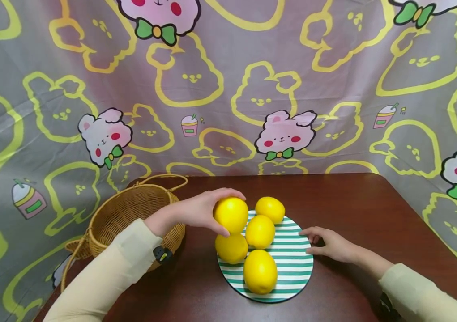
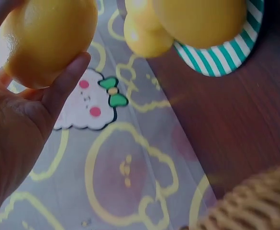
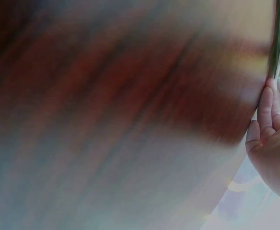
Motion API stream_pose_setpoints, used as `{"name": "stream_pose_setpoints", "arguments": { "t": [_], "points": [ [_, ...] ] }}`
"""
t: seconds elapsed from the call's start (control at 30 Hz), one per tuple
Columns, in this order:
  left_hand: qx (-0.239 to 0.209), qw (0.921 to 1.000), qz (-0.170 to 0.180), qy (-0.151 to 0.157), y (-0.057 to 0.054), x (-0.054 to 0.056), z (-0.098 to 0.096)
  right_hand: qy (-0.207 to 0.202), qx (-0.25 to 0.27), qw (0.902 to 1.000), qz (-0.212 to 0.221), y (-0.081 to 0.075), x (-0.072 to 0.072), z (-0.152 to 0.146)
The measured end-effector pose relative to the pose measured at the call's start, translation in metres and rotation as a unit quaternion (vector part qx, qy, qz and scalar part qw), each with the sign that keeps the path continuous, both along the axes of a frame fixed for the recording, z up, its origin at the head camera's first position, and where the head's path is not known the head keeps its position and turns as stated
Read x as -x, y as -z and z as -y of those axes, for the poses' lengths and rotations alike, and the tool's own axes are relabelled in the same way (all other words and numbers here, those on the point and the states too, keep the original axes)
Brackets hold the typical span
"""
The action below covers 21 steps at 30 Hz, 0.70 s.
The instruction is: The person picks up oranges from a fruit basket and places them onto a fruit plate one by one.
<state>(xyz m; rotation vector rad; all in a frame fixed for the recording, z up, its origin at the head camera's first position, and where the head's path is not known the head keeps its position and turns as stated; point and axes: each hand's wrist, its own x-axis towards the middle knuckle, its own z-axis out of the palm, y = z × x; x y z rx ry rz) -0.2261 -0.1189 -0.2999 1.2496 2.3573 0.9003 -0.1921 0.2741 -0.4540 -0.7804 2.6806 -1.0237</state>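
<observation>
My left hand (image 1: 200, 209) holds a lemon (image 1: 231, 216) between its thumb and fingers, over the left side of a round plate with green and white stripes (image 1: 292, 255). The left wrist view shows the thumb against the underside of this yellow lemon (image 2: 51, 40). On the plate sit several more lemons: one at the back (image 1: 270, 209), one in the middle (image 1: 260, 231), one at the left (image 1: 231, 248) and one in front (image 1: 260, 272). My right hand (image 1: 333, 243) rests at the plate's right edge, fingertips on the rim (image 3: 277, 43).
A wicker basket (image 1: 131, 205) with handles stands left of the plate, partly behind my left forearm. The dark brown wooden table (image 1: 353, 201) reaches back to a grey cloth backdrop (image 1: 228, 116) printed with cartoon animals, which also runs along both sides.
</observation>
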Motion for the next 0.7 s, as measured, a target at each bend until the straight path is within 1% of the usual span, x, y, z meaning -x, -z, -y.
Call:
{"name": "stream_pose_setpoints", "arguments": {
  "t": [0.3,0.47,0.7],
  "points": [
    [0.02,0.9993,-0.004,0.031,0.009,0.003,-0.041,0.002,-0.004,1.0,0.0,0.0,0.002,0.001],
    [0.031,0.9979,-0.013,0.056,0.017,0.004,-0.064,0.0,-0.003,1.0,0.001,0.0,0.002,0.001],
    [0.043,0.9944,-0.017,0.094,0.025,0.004,-0.092,-0.002,-0.001,1.0,0.002,0.0,0.002,0.0]
  ]
}}
